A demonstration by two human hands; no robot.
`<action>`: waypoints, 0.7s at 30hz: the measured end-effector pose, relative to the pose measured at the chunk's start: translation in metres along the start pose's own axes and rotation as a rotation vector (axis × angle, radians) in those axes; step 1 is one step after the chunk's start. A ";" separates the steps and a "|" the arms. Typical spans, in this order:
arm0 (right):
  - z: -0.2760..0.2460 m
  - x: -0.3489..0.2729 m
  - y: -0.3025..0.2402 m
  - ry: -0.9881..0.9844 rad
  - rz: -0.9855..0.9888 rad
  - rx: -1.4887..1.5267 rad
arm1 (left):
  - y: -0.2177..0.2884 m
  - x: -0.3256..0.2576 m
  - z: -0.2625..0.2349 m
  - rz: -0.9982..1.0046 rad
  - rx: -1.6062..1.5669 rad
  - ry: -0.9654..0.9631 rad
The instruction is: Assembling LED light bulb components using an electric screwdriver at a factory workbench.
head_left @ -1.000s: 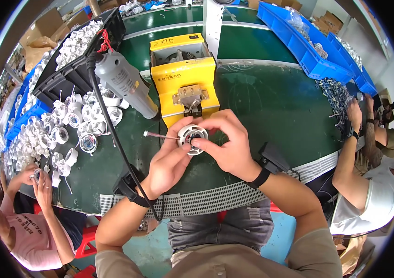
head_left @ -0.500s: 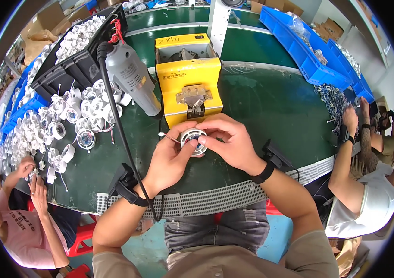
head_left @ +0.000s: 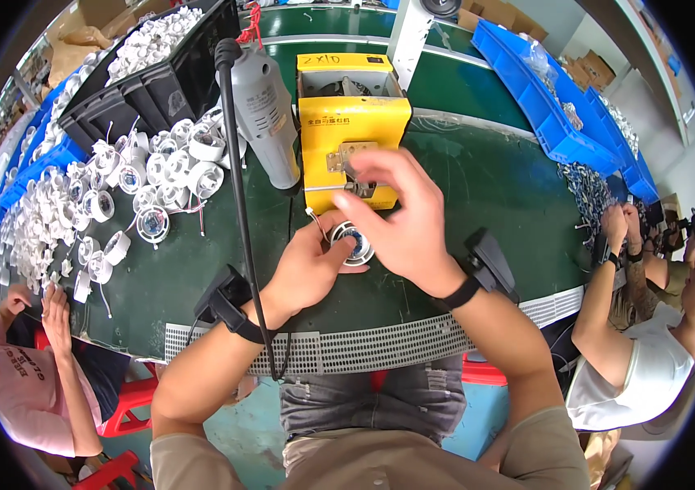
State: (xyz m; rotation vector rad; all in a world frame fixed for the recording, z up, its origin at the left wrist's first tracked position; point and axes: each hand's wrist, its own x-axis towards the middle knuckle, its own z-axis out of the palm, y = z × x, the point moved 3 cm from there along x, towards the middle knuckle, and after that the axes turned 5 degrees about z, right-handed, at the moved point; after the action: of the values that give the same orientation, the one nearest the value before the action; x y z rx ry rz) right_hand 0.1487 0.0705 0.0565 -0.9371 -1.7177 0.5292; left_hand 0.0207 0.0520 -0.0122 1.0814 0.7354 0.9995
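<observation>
My left hand pinches a round white housing with a circuit board inside. Its thumb lies over the board, and a thin cable with a small white plug sticks up beside the fingers. Raised off the housing, my right hand is slightly blurred, with thumb and fingers apart and nothing visible between them. It hovers before the front of a yellow screw feeder, partly hiding its metal outlet. Left of the feeder stands a grey electric screwdriver with a black cord hanging past my left wrist.
Many similar white housings are heaped on the green table to the left. Behind them sits a black crate full of white parts. Blue bins and a pile of small cables lie at right. Co-workers sit on both sides.
My right hand has left the housing and risen toward the feeder's front. The left hand still holds the housing. The whole view has shifted a little.
</observation>
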 end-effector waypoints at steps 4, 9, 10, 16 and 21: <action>0.044 0.036 -0.019 0.043 -0.223 -0.273 | 0.007 -0.001 -0.005 0.010 0.027 0.023; 0.063 0.050 -0.011 -0.106 0.033 0.014 | 0.009 0.001 -0.004 -0.008 0.053 0.005; 0.064 0.049 -0.011 -0.027 0.005 0.212 | 0.006 0.000 -0.005 -0.013 0.038 0.035; 0.004 0.058 -0.040 0.384 -0.055 0.539 | -0.004 0.003 -0.009 -0.063 -0.097 0.058; -0.005 0.062 -0.016 0.432 0.023 0.465 | -0.001 0.003 -0.010 -0.133 -0.070 0.164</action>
State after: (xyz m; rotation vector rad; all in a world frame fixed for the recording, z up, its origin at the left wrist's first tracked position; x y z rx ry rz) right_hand 0.1396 0.1097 0.1064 -0.6732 -1.1309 0.6520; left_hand 0.0129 0.0583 -0.0166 0.8859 0.8870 1.0001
